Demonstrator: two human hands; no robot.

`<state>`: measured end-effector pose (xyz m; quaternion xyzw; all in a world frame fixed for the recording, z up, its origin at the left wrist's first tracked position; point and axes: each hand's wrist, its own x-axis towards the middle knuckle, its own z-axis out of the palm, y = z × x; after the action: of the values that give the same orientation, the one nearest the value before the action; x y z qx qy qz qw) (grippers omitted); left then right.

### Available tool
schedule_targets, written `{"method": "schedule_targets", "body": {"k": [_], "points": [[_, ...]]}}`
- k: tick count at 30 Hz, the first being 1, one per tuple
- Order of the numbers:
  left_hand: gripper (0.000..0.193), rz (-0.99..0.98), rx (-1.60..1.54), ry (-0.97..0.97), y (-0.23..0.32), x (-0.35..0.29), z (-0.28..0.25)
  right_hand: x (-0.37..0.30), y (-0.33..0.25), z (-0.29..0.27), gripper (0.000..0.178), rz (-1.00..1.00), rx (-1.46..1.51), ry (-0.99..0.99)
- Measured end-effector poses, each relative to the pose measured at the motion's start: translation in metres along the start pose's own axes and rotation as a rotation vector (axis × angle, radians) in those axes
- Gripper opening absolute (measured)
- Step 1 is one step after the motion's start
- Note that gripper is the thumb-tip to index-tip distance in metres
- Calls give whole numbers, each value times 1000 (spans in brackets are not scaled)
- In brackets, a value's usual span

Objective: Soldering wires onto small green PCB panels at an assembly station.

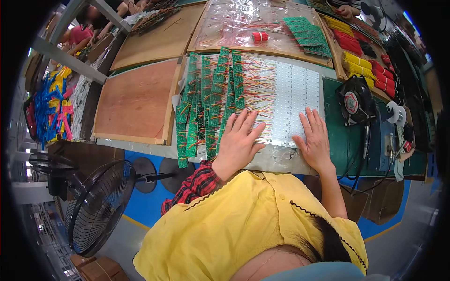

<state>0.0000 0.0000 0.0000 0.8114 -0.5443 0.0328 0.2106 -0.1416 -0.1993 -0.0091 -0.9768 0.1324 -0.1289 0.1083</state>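
A white perforated board [295, 100] lies flat on the bench before me, with red and yellow wires [258, 77] spread over its left part. Green circuit board strips [218, 89] stand in several long rows to the left, the wires running out from them. My left hand [238, 140] rests with fingers spread on the wires and the board's near left part. On the board's right edge lies my right hand [313, 140], fingers stretched out and thumb apart. Neither hand holds anything.
Wooden trays [136, 100] stand at the left and back. Green boards [307, 37] and a red wire bundle [259, 36] lie on plastic at the back. A small black fan [356, 100] and a wire spool [397, 114] sit right. A floor fan [101, 206] stands lower left.
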Motion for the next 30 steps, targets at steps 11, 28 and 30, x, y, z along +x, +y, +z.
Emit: {"method": "schedule_targets", "body": {"k": [11, 28, 30], "points": [[43, 50, -207, 98, -6, 6, -14, 7, 2, 3, 56, -69, 56, 64], [30, 125, -279, 99, 0, 25, -52, 24, 3, -18, 43, 74, 189, 185], [32, 121, -213, 7, -5, 28, -52, 48, 13, -19, 45, 97, 220, 249]]}}
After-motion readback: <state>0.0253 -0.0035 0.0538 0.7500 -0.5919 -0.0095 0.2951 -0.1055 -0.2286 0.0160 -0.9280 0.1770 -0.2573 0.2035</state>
